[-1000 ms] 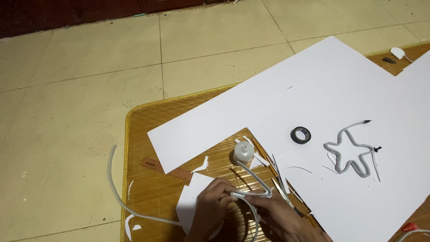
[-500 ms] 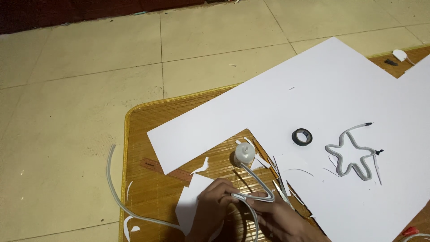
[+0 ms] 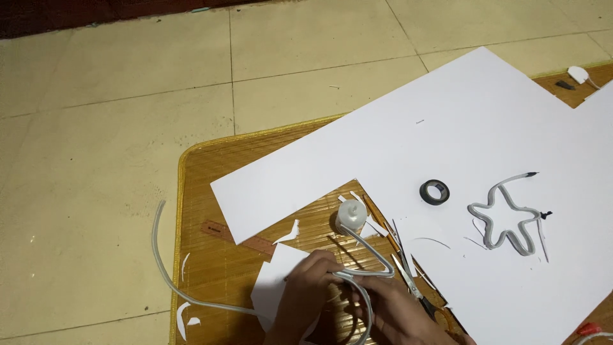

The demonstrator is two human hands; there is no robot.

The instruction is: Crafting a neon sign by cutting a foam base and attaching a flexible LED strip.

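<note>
My left hand [image 3: 305, 295] and my right hand [image 3: 397, 314] are low in the head view, both gripping a bent length of grey flexible strip [image 3: 369, 255] over a small white card [image 3: 276, 282]. The strip's long tail [image 3: 167, 275] curves away to the left over the mat edge. A small white glue bottle [image 3: 350, 216] stands just beyond the hands. Farther right, a grey strip bent into a star [image 3: 504, 222] lies on the big white board [image 3: 447, 140], with a black tape roll [image 3: 434, 191] beside it.
A woven bamboo mat [image 3: 211, 166] lies on a beige tiled floor [image 3: 128, 128]. Scissors [image 3: 412, 287] lie by my right hand, a wooden ruler [image 3: 236, 236] sticks out under the board, and white paper scraps [image 3: 182, 316] are scattered around.
Both hands have shifted slightly on the strip, bending it a little more. The view has drifted slightly; everything else stays in place.
</note>
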